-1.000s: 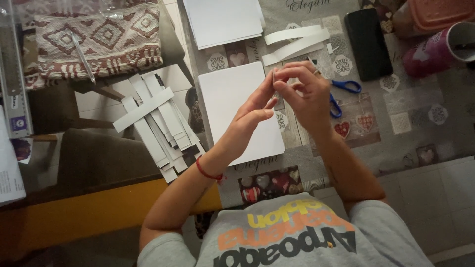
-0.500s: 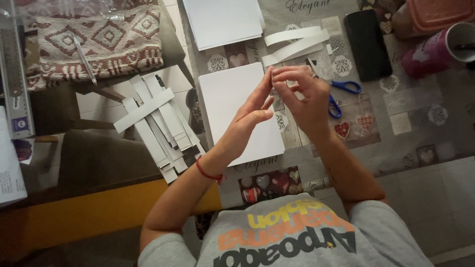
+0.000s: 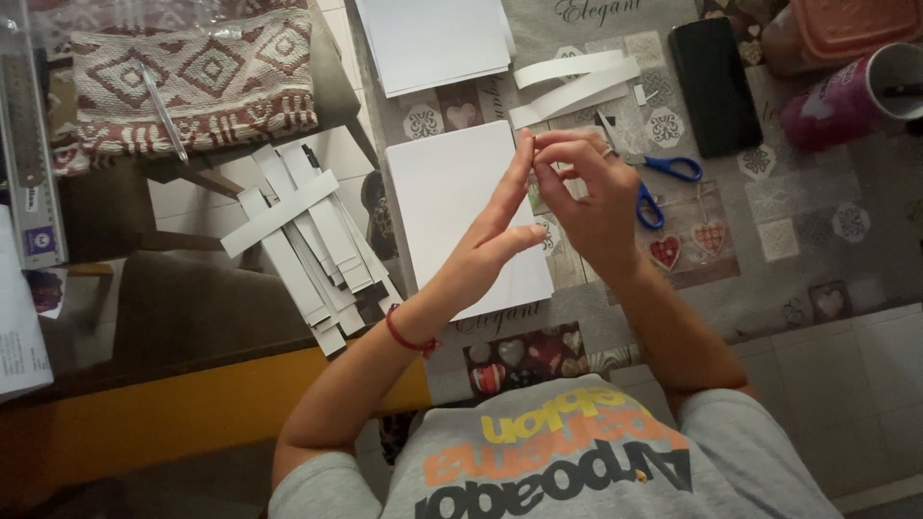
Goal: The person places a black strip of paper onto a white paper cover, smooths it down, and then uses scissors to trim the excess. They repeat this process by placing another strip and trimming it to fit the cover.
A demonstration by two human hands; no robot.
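Matt white paper sheet (image 3: 461, 211), glossy black phone (image 3: 716, 86), woven cloth cushion (image 3: 192, 82).

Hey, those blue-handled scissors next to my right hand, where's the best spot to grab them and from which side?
Probably by the blue handle loops. The scissors lie flat on the patterned tablecloth, and the loops show clear, on the side away from the right hand; that hand covers the blades. Come from above, on the phone side, and hook your fingers through the loops.
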